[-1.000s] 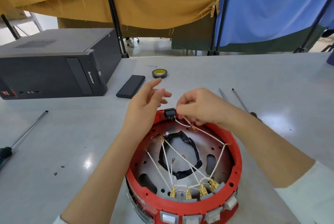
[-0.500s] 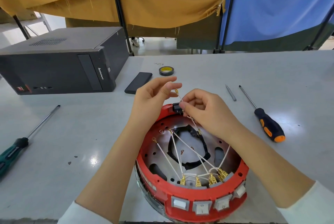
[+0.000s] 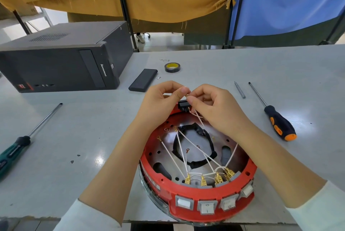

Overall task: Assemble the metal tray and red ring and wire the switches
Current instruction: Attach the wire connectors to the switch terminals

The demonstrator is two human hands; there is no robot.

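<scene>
Hands meet above far rim of red ring (image 3: 209, 192), which sits on metal tray (image 3: 188, 144) at near table (image 3: 233, 66) edge. Left hand (image 3: 160, 103) and right hand (image 3: 217, 107) both pinch thin white wire (image 3: 198, 116) ends with a gold terminal between fingertips, just above black switch (image 3: 183, 104) set in far rim. More white wires run across tray to gold connectors (image 3: 202, 180) behind white rocker switches (image 3: 206, 207) on near rim. Orange-black screwdriver (image 3: 279, 123) right, green screwdriver (image 3: 14, 149) left, tape roll (image 3: 172, 67), black slab (image 3: 143, 83) and computer case (image 3: 61, 57) far.
</scene>
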